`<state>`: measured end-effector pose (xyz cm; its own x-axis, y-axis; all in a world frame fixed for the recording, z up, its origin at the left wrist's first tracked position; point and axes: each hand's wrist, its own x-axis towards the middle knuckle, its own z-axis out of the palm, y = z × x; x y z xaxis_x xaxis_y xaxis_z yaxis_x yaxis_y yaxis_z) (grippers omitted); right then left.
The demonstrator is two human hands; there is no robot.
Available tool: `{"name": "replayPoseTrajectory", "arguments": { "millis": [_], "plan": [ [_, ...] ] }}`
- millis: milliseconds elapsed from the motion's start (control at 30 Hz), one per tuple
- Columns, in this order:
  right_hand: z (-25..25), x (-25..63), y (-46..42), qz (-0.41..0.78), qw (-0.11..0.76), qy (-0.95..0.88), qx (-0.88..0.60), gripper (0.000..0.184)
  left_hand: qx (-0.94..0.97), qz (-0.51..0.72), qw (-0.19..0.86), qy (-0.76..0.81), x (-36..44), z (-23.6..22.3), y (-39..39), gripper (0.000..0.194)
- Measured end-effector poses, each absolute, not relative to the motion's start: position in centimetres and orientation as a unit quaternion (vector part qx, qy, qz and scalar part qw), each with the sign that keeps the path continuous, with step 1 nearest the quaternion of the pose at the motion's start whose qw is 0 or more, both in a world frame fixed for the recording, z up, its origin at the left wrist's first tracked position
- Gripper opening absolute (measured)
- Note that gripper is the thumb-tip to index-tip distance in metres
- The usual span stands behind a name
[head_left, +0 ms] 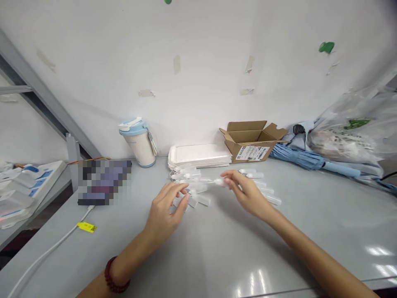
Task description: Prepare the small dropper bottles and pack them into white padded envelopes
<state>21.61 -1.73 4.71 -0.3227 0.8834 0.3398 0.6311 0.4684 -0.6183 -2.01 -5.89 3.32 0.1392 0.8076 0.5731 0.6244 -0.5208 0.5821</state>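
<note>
Right hand (246, 193): grip closed on a small whitish piece (218, 182), above the tabletop (217, 252) toward its back edge. Left hand (165, 212): grip narrowly parted beside loose bottles (203, 199). Piece seemed light, stiff, perhaps slippery; best pinched at its thicker end.

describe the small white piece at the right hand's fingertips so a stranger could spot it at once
On the grey table, find the open box at the back. In front of it is the right hand; the piece is at its fingertips, small and white, with a thin tip pointing left. Unlike the frosted bottles grouped to its left and right, it is in that hand.
</note>
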Motion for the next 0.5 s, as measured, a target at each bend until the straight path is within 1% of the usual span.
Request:
{"name": "replayPoseTrajectory", "arguments": {
  "millis": [67,167,300,400,500],
  "plan": [
    [4.7,20.1,-3.2,0.232,0.340,-0.791,-0.453,0.022,0.777,0.438,0.103,0.440,-1.5,3.1,-6.3,0.022],
    [4.6,19.1,-4.1,0.263,0.344,-0.790,-0.434,0.023,0.791,0.436,0.106,0.415,-1.1,2.8,-6.6,0.019],
    [4.6,19.4,-4.1,0.281,0.325,-0.787,-0.442,0.027,0.766,0.440,0.110,0.455,-1.1,3.0,-6.6,0.016],
    [4.7,19.6,-4.1,0.298,0.320,-0.776,-0.454,0.030,0.755,0.430,0.143,0.474,-1.1,3.3,-6.5,0.018],
    [4.8,19.6,-4.3,0.324,0.313,-0.766,-0.459,0.033,0.759,0.424,0.178,0.462,-1.1,3.4,-6.6,0.012]
  ]
}}
